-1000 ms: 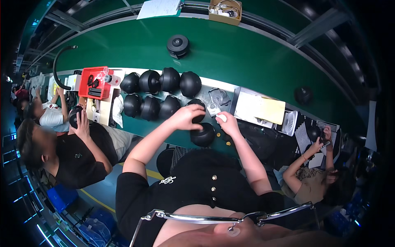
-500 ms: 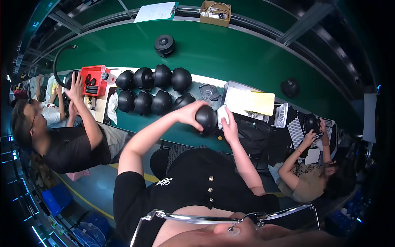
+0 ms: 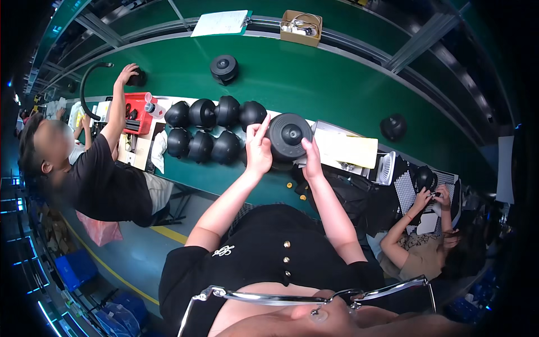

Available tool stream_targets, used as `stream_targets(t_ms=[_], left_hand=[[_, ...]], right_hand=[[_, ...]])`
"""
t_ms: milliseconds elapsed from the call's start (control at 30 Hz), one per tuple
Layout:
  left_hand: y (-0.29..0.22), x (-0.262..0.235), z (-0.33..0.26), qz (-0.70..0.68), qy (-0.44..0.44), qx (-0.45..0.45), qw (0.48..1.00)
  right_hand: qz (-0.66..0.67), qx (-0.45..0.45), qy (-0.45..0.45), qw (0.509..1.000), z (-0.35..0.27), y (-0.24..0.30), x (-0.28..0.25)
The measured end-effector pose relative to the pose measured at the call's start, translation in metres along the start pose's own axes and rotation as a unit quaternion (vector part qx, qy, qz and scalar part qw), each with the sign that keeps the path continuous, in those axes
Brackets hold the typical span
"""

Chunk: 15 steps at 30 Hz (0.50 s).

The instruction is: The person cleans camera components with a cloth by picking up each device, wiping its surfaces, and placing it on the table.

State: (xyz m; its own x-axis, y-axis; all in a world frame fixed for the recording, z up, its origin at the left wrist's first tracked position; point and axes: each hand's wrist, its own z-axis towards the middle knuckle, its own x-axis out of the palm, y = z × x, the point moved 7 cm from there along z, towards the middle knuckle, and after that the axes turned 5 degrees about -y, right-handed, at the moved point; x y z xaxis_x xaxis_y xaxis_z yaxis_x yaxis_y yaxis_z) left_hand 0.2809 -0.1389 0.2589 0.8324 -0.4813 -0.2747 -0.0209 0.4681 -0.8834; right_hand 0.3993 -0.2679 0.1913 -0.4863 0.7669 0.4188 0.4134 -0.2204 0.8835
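Between my two hands is a round black device housing [image 3: 289, 136], its flat disc side with a raised centre knob turned up toward me. My left hand [image 3: 259, 150] grips its left edge, two fingers stretched up along the side. On the opposite edge my right hand [image 3: 313, 161] is closed, its thumb lying over the rim. No white cloth shows in my right hand now; the palm side is hidden. Just left of my hands, several black ball-shaped housings [image 3: 227, 111] stand in two rows on the green work surface.
Single black housings sit on the green belt, one ahead [image 3: 224, 69] and another at right [image 3: 393, 127]. A yellow sheet [image 3: 362, 151] lies beside a white fan-like part [image 3: 386, 168]. At left is a red bin [image 3: 147, 122]. Co-workers sit on both sides.
The housing in my hands has turned disc side up, and my left hand has shifted along its edge. The white cloth has gone from sight. The left co-worker's arm now reaches out to a housing.
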Motion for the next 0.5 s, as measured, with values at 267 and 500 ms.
stream_targets(t_ms=[267, 500], left_hand=[[0.042, -0.007, 0.046, -0.162, -0.042, -0.181, 0.969], [0.061, 0.013, 0.039, -0.401, -0.125, -0.441, 0.793]], right_hand=[[-0.049, 0.122, 0.015, 0.991, 0.045, 0.02, 0.019], [-0.295, -0.229, -0.016, 0.927, 0.034, 0.096, 0.026]])
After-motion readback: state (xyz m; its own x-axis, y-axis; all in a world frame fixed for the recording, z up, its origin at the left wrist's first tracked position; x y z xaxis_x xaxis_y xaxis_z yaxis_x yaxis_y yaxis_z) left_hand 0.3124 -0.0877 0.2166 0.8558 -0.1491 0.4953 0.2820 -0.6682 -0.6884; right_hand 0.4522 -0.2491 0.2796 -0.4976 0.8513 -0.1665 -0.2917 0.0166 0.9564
